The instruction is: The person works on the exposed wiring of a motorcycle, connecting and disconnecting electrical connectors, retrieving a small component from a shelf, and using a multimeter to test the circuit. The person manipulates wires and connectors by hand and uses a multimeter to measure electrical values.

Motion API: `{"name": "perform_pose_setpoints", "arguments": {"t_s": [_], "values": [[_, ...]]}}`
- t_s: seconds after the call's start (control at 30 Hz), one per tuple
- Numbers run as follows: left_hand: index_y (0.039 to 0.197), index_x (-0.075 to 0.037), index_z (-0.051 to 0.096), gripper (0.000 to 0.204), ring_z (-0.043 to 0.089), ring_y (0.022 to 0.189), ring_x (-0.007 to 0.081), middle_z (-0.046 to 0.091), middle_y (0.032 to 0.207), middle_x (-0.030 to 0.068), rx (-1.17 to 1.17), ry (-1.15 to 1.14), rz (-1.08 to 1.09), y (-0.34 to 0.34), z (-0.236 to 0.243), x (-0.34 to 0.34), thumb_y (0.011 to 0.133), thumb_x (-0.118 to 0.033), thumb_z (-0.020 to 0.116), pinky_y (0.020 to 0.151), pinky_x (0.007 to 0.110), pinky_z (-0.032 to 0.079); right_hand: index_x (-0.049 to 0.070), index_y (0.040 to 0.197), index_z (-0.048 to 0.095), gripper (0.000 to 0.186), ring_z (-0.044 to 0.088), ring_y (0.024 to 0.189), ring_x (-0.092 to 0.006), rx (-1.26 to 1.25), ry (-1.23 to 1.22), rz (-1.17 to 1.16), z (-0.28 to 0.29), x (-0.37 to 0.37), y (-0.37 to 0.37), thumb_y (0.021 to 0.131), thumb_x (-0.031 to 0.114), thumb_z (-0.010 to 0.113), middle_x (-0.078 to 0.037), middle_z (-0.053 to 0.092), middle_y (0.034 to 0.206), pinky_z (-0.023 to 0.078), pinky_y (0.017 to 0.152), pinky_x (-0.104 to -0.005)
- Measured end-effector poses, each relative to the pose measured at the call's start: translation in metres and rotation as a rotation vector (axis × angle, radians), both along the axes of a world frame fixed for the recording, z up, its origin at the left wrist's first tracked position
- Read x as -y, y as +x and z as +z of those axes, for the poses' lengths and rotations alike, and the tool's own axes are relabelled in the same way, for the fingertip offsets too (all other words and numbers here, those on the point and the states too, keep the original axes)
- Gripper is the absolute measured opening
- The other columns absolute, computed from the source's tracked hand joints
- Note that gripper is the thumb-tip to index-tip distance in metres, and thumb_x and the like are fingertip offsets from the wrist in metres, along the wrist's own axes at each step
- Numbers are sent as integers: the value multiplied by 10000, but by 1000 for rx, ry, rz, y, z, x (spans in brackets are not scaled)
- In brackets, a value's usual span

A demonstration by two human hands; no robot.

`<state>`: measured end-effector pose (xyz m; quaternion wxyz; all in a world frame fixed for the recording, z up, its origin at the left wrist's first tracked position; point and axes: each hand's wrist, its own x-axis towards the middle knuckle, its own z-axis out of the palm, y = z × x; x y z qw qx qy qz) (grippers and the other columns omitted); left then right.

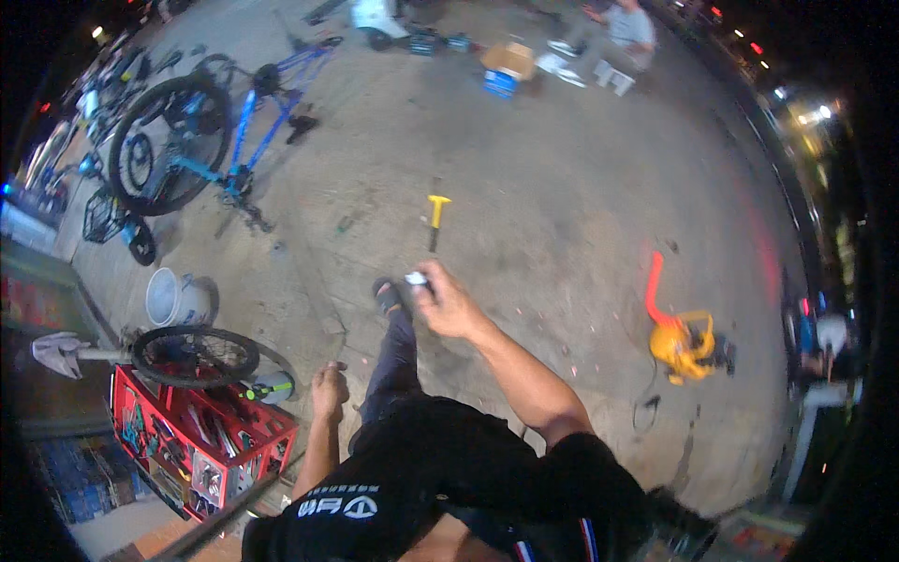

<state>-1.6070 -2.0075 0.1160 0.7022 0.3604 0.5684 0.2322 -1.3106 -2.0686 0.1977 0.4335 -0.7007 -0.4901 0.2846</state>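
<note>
My right hand [445,300] is raised ahead of my body, fingers closed on a small white-and-dark object [418,279]. Just beyond it a yellow T-shaped tool [435,211] with a dark shaft appears on the concrete. My left hand [330,389] hangs low with curled fingers; whether anything is inside them I cannot make out. To its left are a loose bicycle wheel [150,356] and a red tool chest [225,459] full of tools. My dark-trousered leg and foot [389,298] show between my hands.
An upended blue bicycle [239,136], other bikes [103,211] and a white bucket [187,302] stand left. A yellow machine [674,347] with a red hose lies right. Far ahead, a person [618,37] sits on a stool [613,80] beside a cardboard box [508,64].
</note>
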Motion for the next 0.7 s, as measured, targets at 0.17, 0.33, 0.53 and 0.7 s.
{"name": "perform_pose_setpoints", "arguments": {"t_s": [0.17,0.33,0.53,0.7], "values": [[944,-44,619,241,364,436,90,398,551,-27,-42,-136,-135,148,-26,-196,916,-258,513,400,246,273,-6,1130,471,331,589,926,-443,122,-232,-375,-138,-98,125,879,199,538,-277,596,996,473,777,-475],[878,10,641,362,463,571,121,505,630,23,-197,276,-430,316,36,-413,918,-326,513,551,292,398,35,1060,524,237,607,815,-365,148,-492,-596,-213,-112,232,851,146,545,-199,598,907,482,668,-464],[904,11,634,351,472,644,114,537,689,32,-11,703,-477,491,29,-631,897,-336,576,609,287,411,54,1093,519,206,517,644,-130,-116,-234,-838,-224,-276,396,891,77,484,-57,555,757,442,573,-295],[897,-10,631,320,486,601,129,539,671,35,-200,145,-314,576,-22,-758,893,-322,564,555,293,409,32,1102,503,216,538,713,-168,266,-275,-773,-228,-545,569,911,135,500,-92,553,801,448,622,-319]]}}
